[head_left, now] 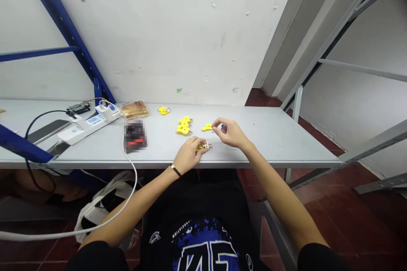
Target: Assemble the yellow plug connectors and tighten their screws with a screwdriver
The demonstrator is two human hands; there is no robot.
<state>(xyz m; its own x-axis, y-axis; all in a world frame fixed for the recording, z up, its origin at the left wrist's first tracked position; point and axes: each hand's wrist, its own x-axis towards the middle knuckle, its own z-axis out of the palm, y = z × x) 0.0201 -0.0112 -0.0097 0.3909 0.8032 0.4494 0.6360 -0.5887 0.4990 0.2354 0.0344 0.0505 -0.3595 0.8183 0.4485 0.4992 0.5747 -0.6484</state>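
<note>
Two bare hands meet near the front edge of a long grey desk (286,144) that runs across the middle of the frame, below a white wall. At the left of the frame a blue steel frame (68,29) slants down to the desk. Beside it lie a white power strip (87,126), a white cable (132,178) drooping over the edge, a blurred-out dark item (135,136) and a clear packet (135,109).

The left hand (187,156), at lower centre, lies knuckles up with its grip closed around a yellow connector (204,146). The connector's metal prongs point right. The right hand (231,134) sits just up and right of it, thumb and forefinger pinched on what looks like a small dark piece (223,127), too small to identify. The held connector's long axis therefore runs left to right, with its prong end nearest the right hand's grip, close but apart.

A loose yellow connector (206,127) lies just left of the right fingertips. A small cluster of yellow connectors (183,127) and a lone yellow connector (164,110) lie further to the upper left.
</note>
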